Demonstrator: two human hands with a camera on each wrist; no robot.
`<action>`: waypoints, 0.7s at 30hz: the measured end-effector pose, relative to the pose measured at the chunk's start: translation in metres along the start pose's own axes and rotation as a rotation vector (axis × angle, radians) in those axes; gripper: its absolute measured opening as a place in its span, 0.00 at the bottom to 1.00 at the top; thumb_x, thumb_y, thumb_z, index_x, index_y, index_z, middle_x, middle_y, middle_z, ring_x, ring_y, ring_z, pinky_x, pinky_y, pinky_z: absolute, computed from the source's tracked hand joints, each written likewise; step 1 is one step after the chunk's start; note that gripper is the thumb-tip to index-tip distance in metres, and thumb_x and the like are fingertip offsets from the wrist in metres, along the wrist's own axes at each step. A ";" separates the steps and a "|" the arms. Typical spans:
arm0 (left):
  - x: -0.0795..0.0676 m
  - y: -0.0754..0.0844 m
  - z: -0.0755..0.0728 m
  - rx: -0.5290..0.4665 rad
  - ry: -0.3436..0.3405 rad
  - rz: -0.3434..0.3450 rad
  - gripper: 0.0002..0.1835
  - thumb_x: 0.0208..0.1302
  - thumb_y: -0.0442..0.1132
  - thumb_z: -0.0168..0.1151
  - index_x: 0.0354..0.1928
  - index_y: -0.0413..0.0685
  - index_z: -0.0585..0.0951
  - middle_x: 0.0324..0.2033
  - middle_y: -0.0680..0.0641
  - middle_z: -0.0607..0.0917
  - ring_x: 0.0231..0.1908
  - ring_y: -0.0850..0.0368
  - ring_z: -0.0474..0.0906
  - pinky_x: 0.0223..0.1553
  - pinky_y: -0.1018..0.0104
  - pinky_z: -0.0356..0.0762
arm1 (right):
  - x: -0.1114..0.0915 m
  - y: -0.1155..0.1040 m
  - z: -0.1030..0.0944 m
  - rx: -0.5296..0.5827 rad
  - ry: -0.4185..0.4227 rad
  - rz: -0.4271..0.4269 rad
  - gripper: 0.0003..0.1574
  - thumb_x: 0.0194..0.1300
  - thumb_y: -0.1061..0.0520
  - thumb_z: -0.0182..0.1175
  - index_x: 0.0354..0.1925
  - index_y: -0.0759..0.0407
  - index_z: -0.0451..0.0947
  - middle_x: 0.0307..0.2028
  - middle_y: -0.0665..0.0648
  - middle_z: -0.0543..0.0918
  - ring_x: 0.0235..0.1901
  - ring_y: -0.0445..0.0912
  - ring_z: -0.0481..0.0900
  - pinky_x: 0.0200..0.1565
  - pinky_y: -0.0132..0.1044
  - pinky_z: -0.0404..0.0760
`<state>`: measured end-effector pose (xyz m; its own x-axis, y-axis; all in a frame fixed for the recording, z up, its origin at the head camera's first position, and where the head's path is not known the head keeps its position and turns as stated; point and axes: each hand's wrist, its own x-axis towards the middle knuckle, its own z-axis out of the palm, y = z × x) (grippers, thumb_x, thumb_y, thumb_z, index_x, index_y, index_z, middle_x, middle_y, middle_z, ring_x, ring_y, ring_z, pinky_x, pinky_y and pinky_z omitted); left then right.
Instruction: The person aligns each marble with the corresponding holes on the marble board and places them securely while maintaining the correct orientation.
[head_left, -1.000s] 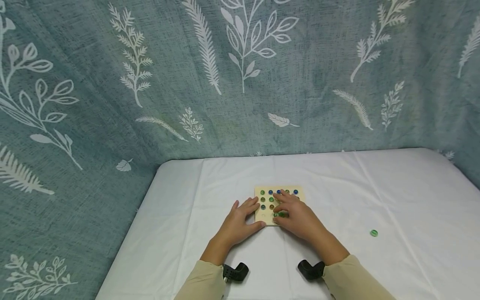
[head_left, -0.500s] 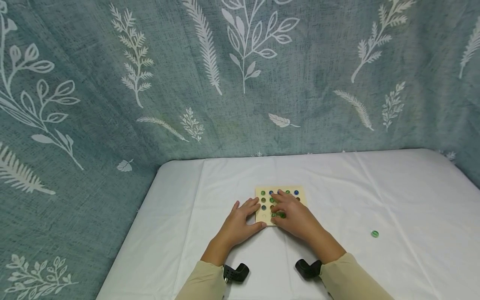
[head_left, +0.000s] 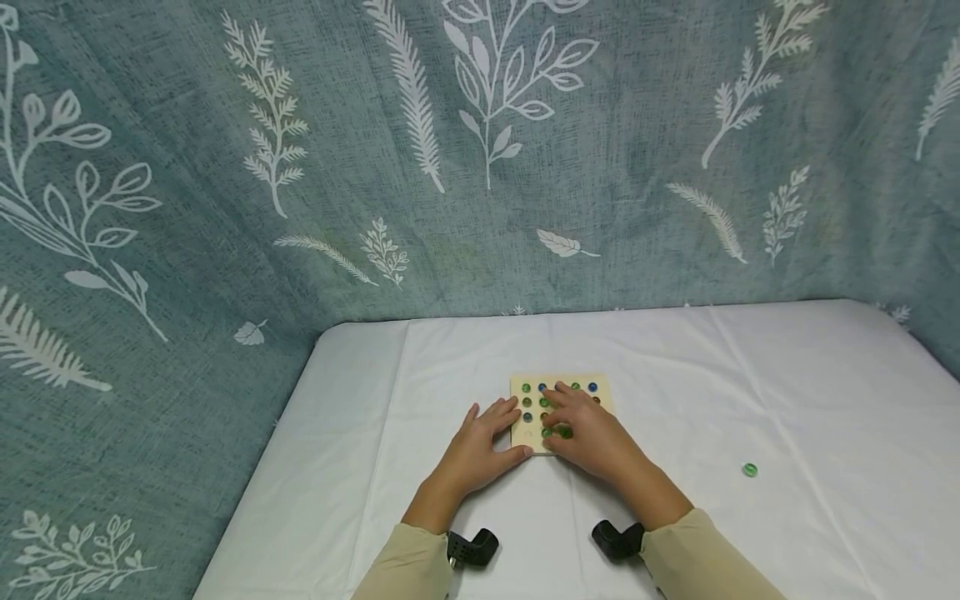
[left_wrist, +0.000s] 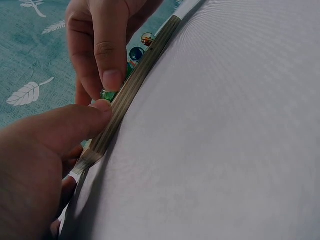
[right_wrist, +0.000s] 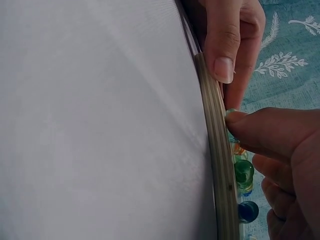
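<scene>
A pale wooden board point(head_left: 519, 435) lies on the white table, with rows of blue, green and amber glass marbles set in it. My left hand point(head_left: 476, 450) holds its near left corner, thumb on the front edge and fingers along the left side. Over the front row, my right hand point(head_left: 596, 429) pinches a green marble point(head_left: 547, 433) between thumb and fingertip, low against the board. In the left wrist view this green marble point(left_wrist: 106, 94) shows just beyond the left thumb. A second green marble point(right_wrist: 244, 171) sits behind it along the edge. My right hand hides part of the rows.
One loose green marble point(head_left: 750, 470) lies on the tablecloth point(head_left: 675, 358), well right of the board. A black wrist camera mount point(head_left: 472, 547) sits at each sleeve cuff. Behind the table hangs a leaf-patterned green curtain point(head_left: 330, 167).
My right hand has shifted slightly left along the front row with the green marble between its fingertips. The left hand keeps its place on the board's corner.
</scene>
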<state>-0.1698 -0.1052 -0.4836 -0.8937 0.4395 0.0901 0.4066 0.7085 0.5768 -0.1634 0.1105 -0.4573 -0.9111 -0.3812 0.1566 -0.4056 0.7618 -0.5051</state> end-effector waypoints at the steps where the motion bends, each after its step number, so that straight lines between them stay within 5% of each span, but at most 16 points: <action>1: 0.000 0.000 0.000 0.001 -0.001 0.000 0.36 0.63 0.58 0.64 0.69 0.51 0.72 0.72 0.59 0.65 0.74 0.60 0.57 0.79 0.53 0.41 | -0.001 0.000 -0.001 -0.004 -0.001 0.004 0.15 0.58 0.53 0.71 0.43 0.55 0.88 0.68 0.58 0.72 0.73 0.59 0.59 0.71 0.64 0.59; 21: 0.000 0.001 0.002 -0.006 0.013 -0.011 0.36 0.61 0.57 0.67 0.68 0.51 0.73 0.72 0.59 0.66 0.74 0.61 0.57 0.79 0.55 0.41 | -0.049 0.038 -0.040 0.147 0.101 0.118 0.11 0.58 0.56 0.71 0.41 0.55 0.87 0.68 0.59 0.72 0.72 0.61 0.61 0.69 0.64 0.62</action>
<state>-0.1689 -0.1039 -0.4846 -0.9005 0.4245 0.0945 0.3958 0.7100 0.5825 -0.1367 0.1795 -0.4500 -0.9575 -0.2334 0.1696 -0.2870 0.7110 -0.6420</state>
